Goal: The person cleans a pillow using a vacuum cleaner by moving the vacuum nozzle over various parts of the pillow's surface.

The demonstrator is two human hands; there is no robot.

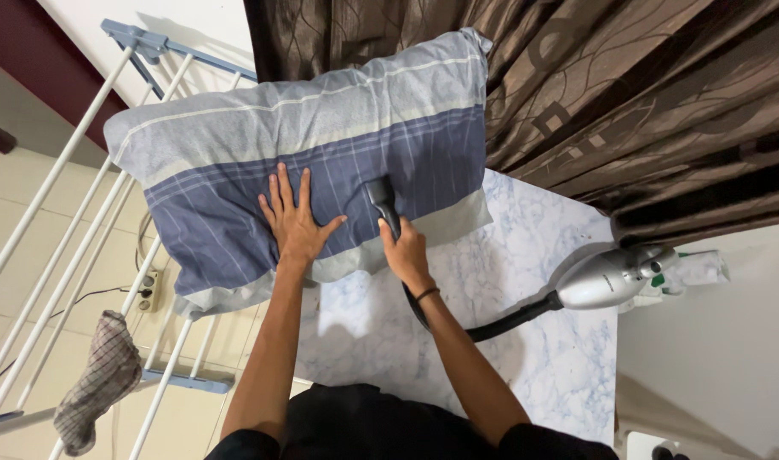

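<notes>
A blue and grey striped pillow [321, 136] lies partly on a marble-patterned table [526, 281] and partly over a drying rack. My left hand [292, 219] rests flat on the pillow, fingers spread. My right hand [404, 251] grips a black steamer nozzle [381, 198], whose head presses on the pillow's dark blue band. A black hose [509, 319] runs from the nozzle to a silver steamer body [615, 277] lying on the table's right side.
A white and blue drying rack [83, 196] stands at left with a checked cloth [100, 379] hanging from it. A power strip [149, 290] lies on the tiled floor. Brown patterned curtains [645, 94] hang behind the table.
</notes>
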